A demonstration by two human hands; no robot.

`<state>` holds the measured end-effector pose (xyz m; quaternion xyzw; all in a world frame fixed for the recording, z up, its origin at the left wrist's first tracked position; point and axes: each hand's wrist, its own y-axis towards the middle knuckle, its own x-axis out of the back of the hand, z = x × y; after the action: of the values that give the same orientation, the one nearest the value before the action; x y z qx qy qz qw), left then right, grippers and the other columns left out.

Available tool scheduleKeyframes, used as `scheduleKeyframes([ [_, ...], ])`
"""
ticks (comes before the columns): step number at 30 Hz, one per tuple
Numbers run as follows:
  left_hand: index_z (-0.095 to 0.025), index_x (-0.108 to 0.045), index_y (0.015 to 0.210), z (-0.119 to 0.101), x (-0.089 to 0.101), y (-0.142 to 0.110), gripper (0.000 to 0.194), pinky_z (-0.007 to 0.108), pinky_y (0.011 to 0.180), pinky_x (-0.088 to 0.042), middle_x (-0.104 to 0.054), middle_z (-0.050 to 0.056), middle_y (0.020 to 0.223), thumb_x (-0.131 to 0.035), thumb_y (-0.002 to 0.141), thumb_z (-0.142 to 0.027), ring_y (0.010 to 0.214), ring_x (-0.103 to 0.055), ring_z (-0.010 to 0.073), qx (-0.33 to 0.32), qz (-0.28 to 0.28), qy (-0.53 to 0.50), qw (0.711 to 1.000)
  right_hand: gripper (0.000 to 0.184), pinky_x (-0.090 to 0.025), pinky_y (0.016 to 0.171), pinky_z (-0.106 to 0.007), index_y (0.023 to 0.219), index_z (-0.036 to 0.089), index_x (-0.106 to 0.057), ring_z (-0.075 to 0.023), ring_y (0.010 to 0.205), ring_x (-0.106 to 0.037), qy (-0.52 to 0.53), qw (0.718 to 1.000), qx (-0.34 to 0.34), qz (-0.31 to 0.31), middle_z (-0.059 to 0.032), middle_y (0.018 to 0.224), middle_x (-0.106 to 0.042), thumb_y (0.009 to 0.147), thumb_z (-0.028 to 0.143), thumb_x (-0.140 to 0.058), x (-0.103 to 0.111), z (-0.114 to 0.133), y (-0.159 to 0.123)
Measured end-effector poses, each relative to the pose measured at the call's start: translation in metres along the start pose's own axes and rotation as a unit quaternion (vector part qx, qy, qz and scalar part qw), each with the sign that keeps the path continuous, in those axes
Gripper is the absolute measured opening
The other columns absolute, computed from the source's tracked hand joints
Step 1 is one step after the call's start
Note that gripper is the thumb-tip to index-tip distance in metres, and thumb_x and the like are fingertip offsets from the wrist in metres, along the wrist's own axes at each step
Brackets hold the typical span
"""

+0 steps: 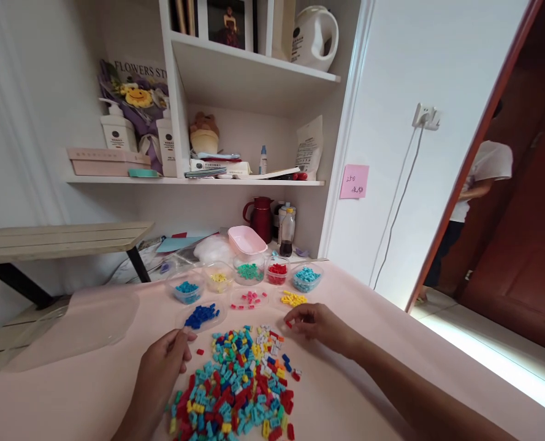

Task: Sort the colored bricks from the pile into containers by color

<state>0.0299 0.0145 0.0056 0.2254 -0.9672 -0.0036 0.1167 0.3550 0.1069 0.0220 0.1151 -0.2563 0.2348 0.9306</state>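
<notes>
A large pile of mixed small toy bricks (240, 386) lies on the pink tabletop, in red, blue, turquoise, yellow, white and orange. At the pile's right edge, my right hand (320, 327) pinches a small red toy brick (289, 324) between thumb and fingertips. My left hand (166, 354) is on the pile's left, its fingers curled together beside the container of dark blue bricks (202, 316). Whatever those fingers may hold is hidden. A single red brick (200, 352) lies just right of my left hand. The container of yellow bricks (293, 298) is just behind my right hand.
Clear tubs of sorted bricks line the back, including green bricks (249, 272), red bricks (278, 273) and turquoise bricks (306, 278). A transparent lid or tray (74, 331) lies left. Behind stand a pink basin (247, 240) and a bottle (287, 233). A person (484, 171) stands in the doorway.
</notes>
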Motion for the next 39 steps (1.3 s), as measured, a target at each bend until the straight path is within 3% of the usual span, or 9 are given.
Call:
scheduleKeyframes([
  [5,-0.016,-0.068,0.081,0.001,0.000,0.000,0.054,0.024,0.046,-0.035,-0.055,-0.003,0.054,-0.057,0.066,-0.067,0.046,-0.048,0.0128,-0.004,-0.009,-0.010,1.000,0.024,-0.046,0.057,-0.025,0.095,0.020,-0.070,-0.0127,0.056,-0.058,-0.117,0.976,0.029,-0.184,-0.0006,0.074,-0.065,0.077,0.030,-0.060,0.034,0.010,0.053],
  [8,-0.016,-0.068,0.080,0.002,0.000,0.000,0.054,0.024,0.046,-0.036,-0.055,-0.003,0.053,-0.057,0.066,-0.066,0.045,-0.048,0.0130,-0.005,-0.011,-0.012,1.000,0.028,-0.047,0.060,-0.027,0.101,0.020,-0.068,-0.0131,0.056,-0.059,-0.122,0.961,0.016,-0.249,-0.0014,0.079,-0.066,0.079,0.032,-0.056,0.048,0.012,0.087],
  [13,-0.016,-0.067,0.078,-0.001,0.000,-0.002,0.053,0.024,0.045,-0.034,-0.054,-0.003,0.052,-0.055,0.066,-0.066,0.044,-0.048,0.0128,-0.004,-0.020,-0.021,1.000,0.038,-0.047,0.059,-0.028,0.117,0.018,-0.061,-0.0134,0.058,-0.064,-0.075,0.954,-0.007,-0.289,-0.0063,0.099,-0.066,0.081,0.028,-0.054,0.055,0.005,0.113],
  [18,-0.015,-0.066,0.080,-0.003,-0.001,-0.002,0.053,0.024,0.045,-0.033,-0.053,-0.003,0.053,-0.054,0.067,-0.065,0.044,-0.047,0.0126,0.005,-0.016,-0.021,1.000,0.041,-0.049,0.054,-0.027,0.119,0.016,-0.058,-0.0150,0.064,-0.065,0.002,0.961,-0.018,-0.276,-0.0102,0.103,-0.065,0.083,0.031,-0.051,0.051,-0.002,0.092],
  [22,-0.016,-0.067,0.078,-0.001,0.001,-0.001,0.048,0.024,0.045,-0.034,-0.054,-0.003,0.053,-0.056,0.069,-0.062,0.045,-0.047,0.0120,-0.003,-0.011,-0.013,1.000,0.037,-0.046,0.051,-0.026,0.103,0.015,-0.066,-0.0131,0.057,-0.059,0.060,0.974,-0.017,-0.220,-0.0044,0.077,-0.064,0.082,0.042,-0.054,0.042,0.005,0.048],
  [26,-0.016,-0.067,0.081,0.000,0.003,-0.001,0.047,0.023,0.046,-0.035,-0.055,-0.003,0.056,-0.058,0.070,-0.060,0.047,-0.048,0.0120,-0.020,-0.005,-0.003,1.000,0.033,-0.041,0.050,-0.024,0.091,0.015,-0.068,-0.0101,0.052,-0.051,0.105,0.993,-0.042,-0.017,0.0005,0.064,-0.058,0.079,0.043,-0.058,0.027,0.017,0.004],
  [28,-0.015,-0.067,0.083,-0.001,0.003,0.000,0.048,0.023,0.047,-0.036,-0.054,-0.003,0.056,-0.058,0.070,-0.061,0.048,-0.048,0.0120,-0.016,-0.003,-0.002,1.000,0.026,-0.043,0.055,-0.024,0.086,0.015,-0.069,-0.0110,0.057,-0.053,0.085,0.991,-0.053,0.089,-0.0001,0.067,-0.060,0.076,0.038,-0.062,0.019,0.017,-0.010],
  [30,-0.015,-0.067,0.084,-0.002,0.003,0.000,0.050,0.023,0.046,-0.036,-0.054,-0.003,0.057,-0.057,0.070,-0.062,0.048,-0.048,0.0120,-0.007,-0.001,-0.004,1.000,0.020,-0.044,0.061,-0.023,0.085,0.016,-0.070,-0.0124,0.066,-0.056,0.056,0.986,-0.042,0.149,-0.0007,0.074,-0.064,0.073,0.032,-0.066,0.013,0.013,-0.018],
  [39,-0.016,-0.066,0.088,0.001,0.005,0.003,0.048,0.023,0.048,-0.038,-0.055,-0.003,0.059,-0.057,0.072,-0.060,0.052,-0.049,0.0122,-0.017,0.006,0.018,1.000,0.018,-0.045,0.064,-0.022,0.089,0.018,-0.069,-0.0132,0.072,-0.058,0.016,0.978,0.017,0.207,-0.0009,0.082,-0.066,0.071,0.024,-0.068,0.007,0.004,-0.028],
])
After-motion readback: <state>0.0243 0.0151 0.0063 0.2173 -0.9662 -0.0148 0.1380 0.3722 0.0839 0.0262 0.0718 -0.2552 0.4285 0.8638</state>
